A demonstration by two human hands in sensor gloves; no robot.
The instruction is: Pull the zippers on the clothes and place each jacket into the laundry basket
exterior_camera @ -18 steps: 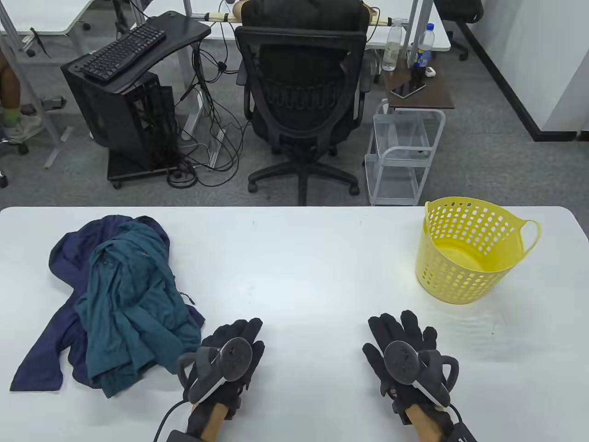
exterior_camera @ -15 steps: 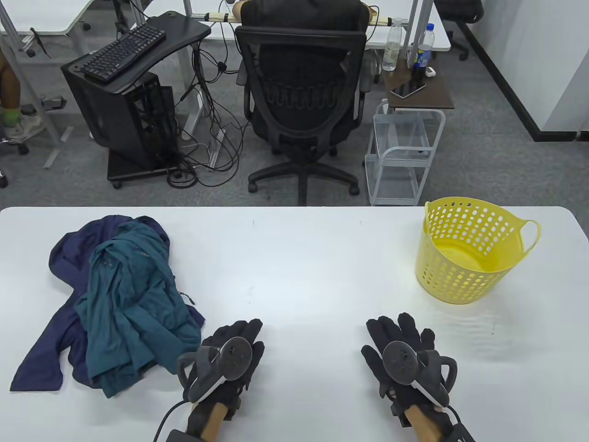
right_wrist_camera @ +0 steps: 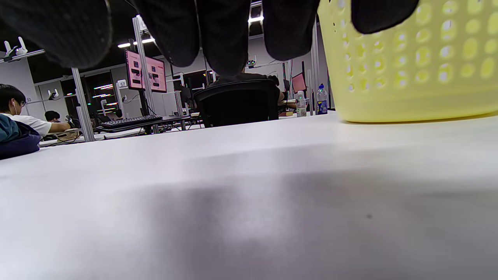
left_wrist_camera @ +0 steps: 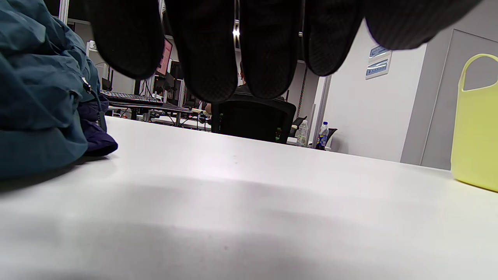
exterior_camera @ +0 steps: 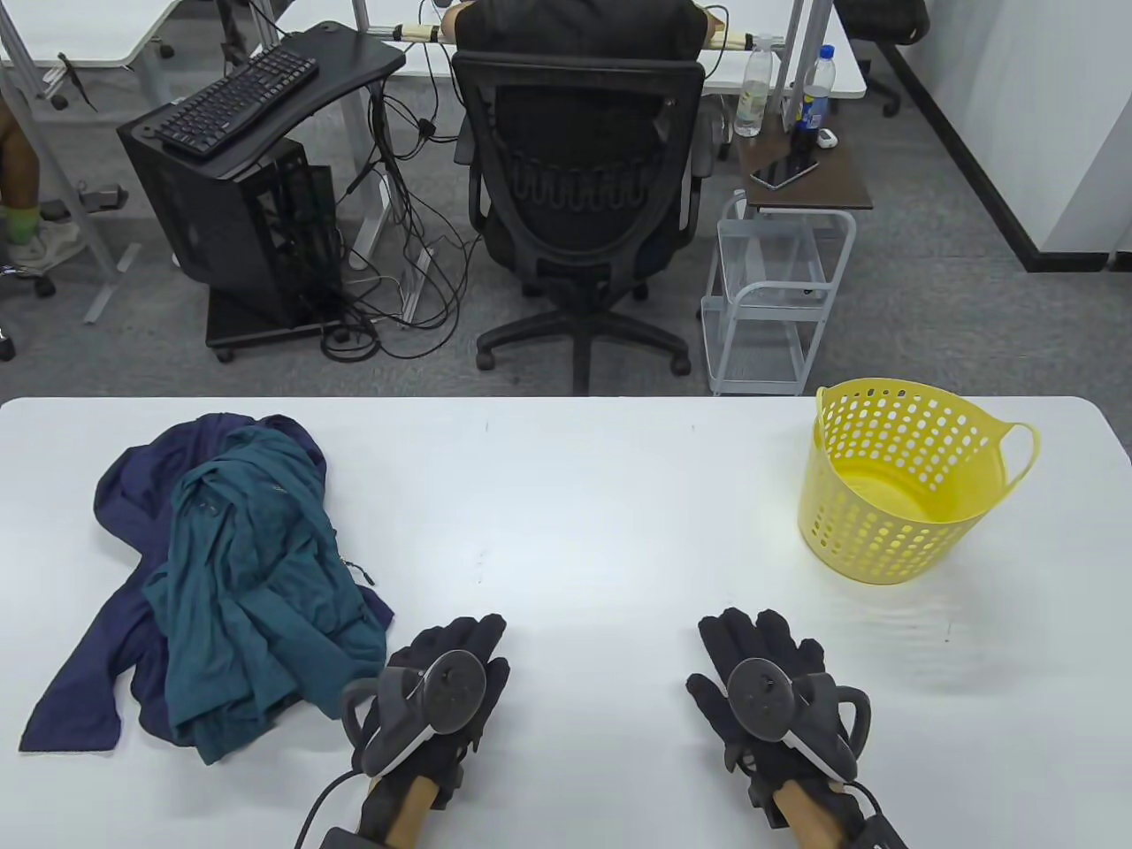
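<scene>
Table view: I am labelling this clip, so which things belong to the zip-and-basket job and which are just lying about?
Job:
- teal jacket, on top of the pile
- navy jacket, underneath
- yellow laundry basket, nothing in it
- left hand and right hand, both holding nothing

Lying about:
- office chair
- keyboard
- two bottles
- wire cart

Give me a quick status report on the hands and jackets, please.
Left hand and right hand open, holding nothing. Jackets piled left; basket empty. Nothing between.
</scene>
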